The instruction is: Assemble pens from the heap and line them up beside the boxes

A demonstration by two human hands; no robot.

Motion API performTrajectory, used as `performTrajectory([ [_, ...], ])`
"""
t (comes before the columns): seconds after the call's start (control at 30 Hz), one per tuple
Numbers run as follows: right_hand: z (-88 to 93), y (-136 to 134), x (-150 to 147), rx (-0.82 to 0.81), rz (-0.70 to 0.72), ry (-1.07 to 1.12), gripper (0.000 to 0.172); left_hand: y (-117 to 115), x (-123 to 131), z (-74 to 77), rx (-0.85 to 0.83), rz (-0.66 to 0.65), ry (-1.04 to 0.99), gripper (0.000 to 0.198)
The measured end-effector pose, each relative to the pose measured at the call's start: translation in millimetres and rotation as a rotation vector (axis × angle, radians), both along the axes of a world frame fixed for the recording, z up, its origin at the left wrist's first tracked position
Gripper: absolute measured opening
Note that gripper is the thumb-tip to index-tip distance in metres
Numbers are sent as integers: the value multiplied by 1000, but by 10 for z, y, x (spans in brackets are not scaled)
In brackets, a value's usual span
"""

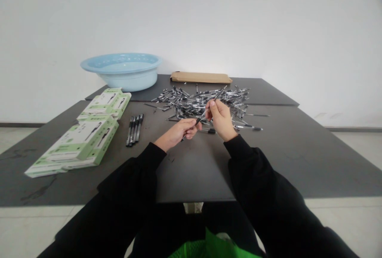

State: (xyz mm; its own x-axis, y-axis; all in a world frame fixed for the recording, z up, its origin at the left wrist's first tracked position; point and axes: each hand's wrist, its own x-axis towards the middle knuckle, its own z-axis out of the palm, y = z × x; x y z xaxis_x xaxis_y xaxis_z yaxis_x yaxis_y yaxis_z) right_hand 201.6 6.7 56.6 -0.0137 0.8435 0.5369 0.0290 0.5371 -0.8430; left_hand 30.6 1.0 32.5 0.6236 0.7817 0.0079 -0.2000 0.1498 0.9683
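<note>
My left hand [183, 130] is closed on a pen barrel [198, 121] with a dark grip, held at a slant above the front of the table. Just to its right, my right hand [220, 118] pinches a thin pen refill [221, 92] whose upper end sticks out past the fingers. Refill and barrel lie roughly in line; whether one sits inside the other is hidden by the fingers. Behind both hands spreads a loose pile of clear and black pen parts [188, 104]. To the left, several capped black pens [135, 130] lie side by side in a row.
Green and white pen boxes [74, 140] are stacked on the left of the dark table [283, 158]. A light blue basin [128, 79] stands at the back left. Near the wall lies a flat brown cardboard piece [200, 77]. A seam crosses the tabletop behind the pile.
</note>
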Motion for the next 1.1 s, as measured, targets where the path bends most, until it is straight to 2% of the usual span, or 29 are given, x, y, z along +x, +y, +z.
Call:
performTrajectory([
  [0.13,1,-21,-17,-24,41,-147,47,16,-9,-4,-27,-4,-51,32],
  [0.27,22,-3,6,-68,87,-136,49,49,-107,121,-36,60,-131,27],
  [0.37,3,68,57,-104,4,-89,45,79,-279,292,-33,160,-273,24],
  [0.47,-37,147,113,-123,-88,-103,34,79,-489,469,-36,244,-422,26],
  [0.6,-82,191,162,-118,-168,-186,27,25,-701,621,-16,275,-530,26],
  [0.77,-125,177,185,-87,-237,-320,30,-13,-798,643,8,233,-574,23],
  [1.1,-143,132,142,51,-256,-507,30,19,-925,633,8,307,-667,21],
])
